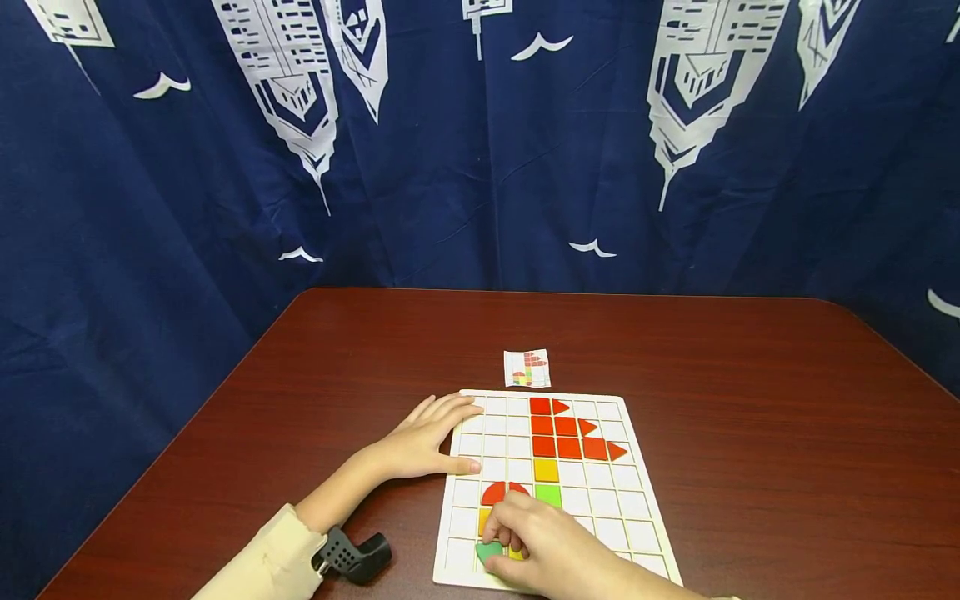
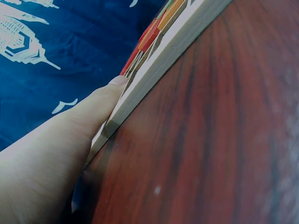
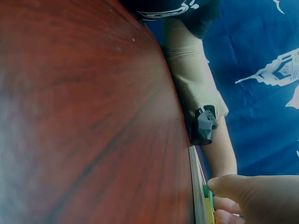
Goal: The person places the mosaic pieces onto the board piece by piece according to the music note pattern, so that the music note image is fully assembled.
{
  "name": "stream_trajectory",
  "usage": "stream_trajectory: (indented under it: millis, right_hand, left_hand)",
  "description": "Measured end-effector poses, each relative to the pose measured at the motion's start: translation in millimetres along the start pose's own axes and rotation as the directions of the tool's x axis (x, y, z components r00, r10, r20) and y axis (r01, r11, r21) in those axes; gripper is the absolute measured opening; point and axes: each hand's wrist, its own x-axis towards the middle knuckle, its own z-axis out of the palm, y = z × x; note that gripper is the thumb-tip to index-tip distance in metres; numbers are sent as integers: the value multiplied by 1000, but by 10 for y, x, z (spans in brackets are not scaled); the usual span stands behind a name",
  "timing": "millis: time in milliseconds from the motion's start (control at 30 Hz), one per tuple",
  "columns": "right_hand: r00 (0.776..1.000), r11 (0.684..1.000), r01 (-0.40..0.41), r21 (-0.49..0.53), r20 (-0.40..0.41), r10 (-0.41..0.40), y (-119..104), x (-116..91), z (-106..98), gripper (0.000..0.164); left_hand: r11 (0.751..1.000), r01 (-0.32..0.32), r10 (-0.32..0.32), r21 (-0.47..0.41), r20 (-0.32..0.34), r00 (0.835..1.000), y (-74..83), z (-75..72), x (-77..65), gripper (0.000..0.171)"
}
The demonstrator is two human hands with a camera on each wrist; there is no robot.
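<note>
A white gridded board (image 1: 468, 546) lies on the table, bearing flat coloured pieces. My left hand (image 1: 420, 437) rests on its left edge with fingers spread; the thumb (image 2: 105, 100) lies over the rim in the left wrist view. Over the lower left of the board, my right hand (image 1: 543, 542) pinches a green piece with a rounded edge (image 1: 489, 552) between thumb and curled fingers. Around it are a yellow piece (image 1: 515, 553), an orange piece (image 1: 483, 522) and a red quarter-round piece (image 1: 492, 493), partly covered by the hand. In the right wrist view, the thumb tip meets the green piece (image 3: 205, 190).
Red squares (image 1: 543, 447) and red triangles (image 1: 617, 451) form rows on the upper board, above a yellow-orange square (image 1: 546, 471) and a light green square (image 1: 548, 497). A small pattern card (image 1: 527, 368) lies beyond the board. A blue curtain (image 1: 480, 167) hangs behind the table (image 1: 787, 433).
</note>
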Motion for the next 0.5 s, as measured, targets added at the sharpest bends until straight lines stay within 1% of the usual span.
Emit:
stream_trajectory:
  millis: [200, 500]
  right_hand:
    - [999, 998, -50, -34, 21, 50, -27, 21, 9, 15]
    - [997, 995, -74, -67, -13, 74, -41, 13, 21, 17]
  left_hand:
    - [1000, 13, -13, 1, -2, 1000, -3, -2, -9, 74]
    - [1000, 10, -10, -2, 7, 1000, -2, 0, 5, 73]
